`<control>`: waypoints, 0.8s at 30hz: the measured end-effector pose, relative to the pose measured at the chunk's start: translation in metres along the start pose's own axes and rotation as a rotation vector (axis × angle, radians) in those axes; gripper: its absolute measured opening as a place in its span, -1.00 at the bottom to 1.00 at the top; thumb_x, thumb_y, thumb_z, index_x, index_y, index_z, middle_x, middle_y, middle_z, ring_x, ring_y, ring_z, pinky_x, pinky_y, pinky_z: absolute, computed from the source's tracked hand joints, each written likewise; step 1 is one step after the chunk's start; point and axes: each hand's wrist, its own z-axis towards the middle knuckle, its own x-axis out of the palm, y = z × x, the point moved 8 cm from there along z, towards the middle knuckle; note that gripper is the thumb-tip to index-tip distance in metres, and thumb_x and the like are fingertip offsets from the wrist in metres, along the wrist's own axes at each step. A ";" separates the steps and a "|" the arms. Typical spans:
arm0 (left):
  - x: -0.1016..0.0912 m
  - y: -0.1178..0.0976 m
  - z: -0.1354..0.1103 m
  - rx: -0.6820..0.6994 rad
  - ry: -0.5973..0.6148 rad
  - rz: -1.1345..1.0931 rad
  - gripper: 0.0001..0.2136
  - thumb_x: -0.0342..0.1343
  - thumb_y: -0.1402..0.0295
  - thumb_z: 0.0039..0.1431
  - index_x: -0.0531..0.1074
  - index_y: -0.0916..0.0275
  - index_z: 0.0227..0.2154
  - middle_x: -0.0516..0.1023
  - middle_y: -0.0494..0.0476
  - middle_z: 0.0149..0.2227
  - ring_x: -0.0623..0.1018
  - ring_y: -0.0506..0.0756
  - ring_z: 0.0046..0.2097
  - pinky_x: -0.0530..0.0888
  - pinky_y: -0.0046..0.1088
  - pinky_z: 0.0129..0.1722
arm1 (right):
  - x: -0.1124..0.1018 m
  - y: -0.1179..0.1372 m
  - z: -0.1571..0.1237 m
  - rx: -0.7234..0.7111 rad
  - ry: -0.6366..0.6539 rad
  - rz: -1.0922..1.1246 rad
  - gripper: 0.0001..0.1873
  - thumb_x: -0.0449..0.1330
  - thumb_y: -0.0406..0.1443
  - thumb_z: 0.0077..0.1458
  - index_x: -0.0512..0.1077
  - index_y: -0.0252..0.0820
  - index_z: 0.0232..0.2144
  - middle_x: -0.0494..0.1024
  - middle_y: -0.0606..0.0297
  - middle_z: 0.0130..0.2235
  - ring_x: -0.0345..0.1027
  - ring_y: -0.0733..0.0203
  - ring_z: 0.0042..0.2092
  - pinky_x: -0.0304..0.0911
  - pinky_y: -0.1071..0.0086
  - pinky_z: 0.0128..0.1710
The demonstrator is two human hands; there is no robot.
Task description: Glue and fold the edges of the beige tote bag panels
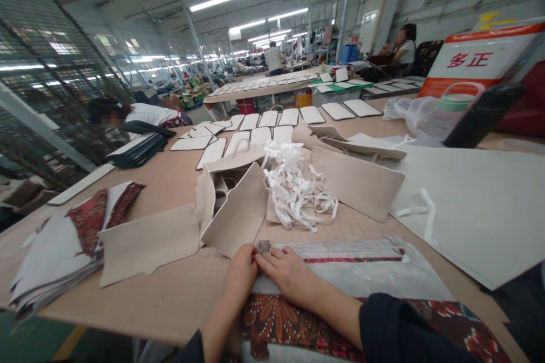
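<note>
My left hand (240, 273) and my right hand (288, 272) meet at the near edge of the table, both closed in a pinch on a small dark piece (264, 247) at the left end of a long whitish fabric strip (353, 267) edged with a red patterned band. A red floral patterned cloth (293, 326) lies under my wrists. Just beyond my hands lie beige cut panels (238, 212) and a tangle of white tape strips (293, 187).
A stack of patterned and white pieces (63, 244) sits at the left edge. A large white sheet (481, 204) covers the right. White panels (255, 125) lie in rows farther back. A plastic bag and jar (434, 113) stand right. Other people work at distant tables.
</note>
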 end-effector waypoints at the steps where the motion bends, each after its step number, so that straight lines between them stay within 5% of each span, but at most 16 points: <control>1: -0.001 0.002 0.000 0.000 -0.012 -0.047 -0.83 -0.08 0.54 -0.02 0.39 0.26 -0.40 0.48 0.12 -0.37 0.45 0.07 -0.30 0.35 -0.42 -0.24 | 0.000 0.004 0.003 -0.001 0.005 -0.039 -0.52 -0.08 -0.41 0.13 0.08 -0.33 0.12 0.42 0.03 -0.06 0.24 0.03 -0.12 0.13 0.17 -0.22; 8: -0.018 0.011 -0.009 -0.005 -0.115 -0.222 -0.80 -0.10 0.46 0.05 0.39 0.24 -0.30 0.50 0.14 -0.28 0.48 0.09 -0.20 0.40 -0.34 -0.14 | 0.010 0.008 0.007 0.055 -0.005 -0.058 -0.45 -0.04 -0.44 0.07 0.06 -0.31 0.15 0.43 -0.02 -0.11 0.26 -0.01 -0.14 0.18 0.14 -0.22; 16: -0.005 -0.019 -0.024 0.301 -0.027 0.185 -0.73 -0.14 0.47 0.15 0.43 0.20 -0.19 0.46 0.16 -0.25 0.42 0.12 -0.19 0.36 -0.34 -0.16 | 0.017 -0.050 -0.022 0.423 -0.161 0.523 -0.40 -0.15 -0.56 -0.05 0.15 -0.33 0.09 0.47 0.12 -0.12 0.32 0.23 -0.08 0.20 0.33 -0.04; 20: 0.006 -0.024 -0.026 0.350 0.051 0.442 -0.68 -0.07 0.51 0.13 0.38 0.14 -0.07 0.44 0.17 -0.16 0.40 0.16 -0.18 0.33 -0.30 -0.19 | 0.016 -0.042 -0.023 0.357 -0.201 0.429 -0.48 -0.14 -0.54 0.01 0.20 -0.33 0.05 0.46 0.11 -0.14 0.31 0.20 -0.09 0.21 0.30 -0.04; 24: 0.003 -0.033 -0.022 0.392 0.088 0.472 -0.71 -0.07 0.50 0.14 0.40 0.16 -0.11 0.44 0.18 -0.19 0.39 0.14 -0.17 0.31 -0.31 -0.17 | 0.012 -0.025 -0.020 0.232 -0.150 0.180 -0.55 -0.08 -0.51 0.06 0.24 -0.29 0.02 0.45 0.10 -0.17 0.29 0.11 -0.13 0.23 0.22 -0.09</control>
